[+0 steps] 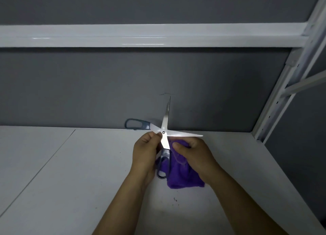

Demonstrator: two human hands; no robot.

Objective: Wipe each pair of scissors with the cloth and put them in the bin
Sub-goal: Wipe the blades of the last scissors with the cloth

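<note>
- Bench (70, 182): white top, a thin seam (44, 166) running diagonally at left, dark specks (175, 199) near the front.
- Back panel (88, 86): grey, plain.
- Horizontal beam (141, 34): white, glossy.
- Slotted upright (282, 86): white, right side.

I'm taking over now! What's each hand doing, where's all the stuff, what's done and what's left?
Left hand: pinches the scissors by the pivot. They are held above the white table, blades spread wide in a cross.
Right hand: grips the bunched purple cloth just under the blade that points right. Whether they touch is unclear.
Bin: not in view. No other scissors in view.
Done: this pair is picked up and opened.
Left: probably finish wiping both blades, close the pair and put it in the bin.
</note>
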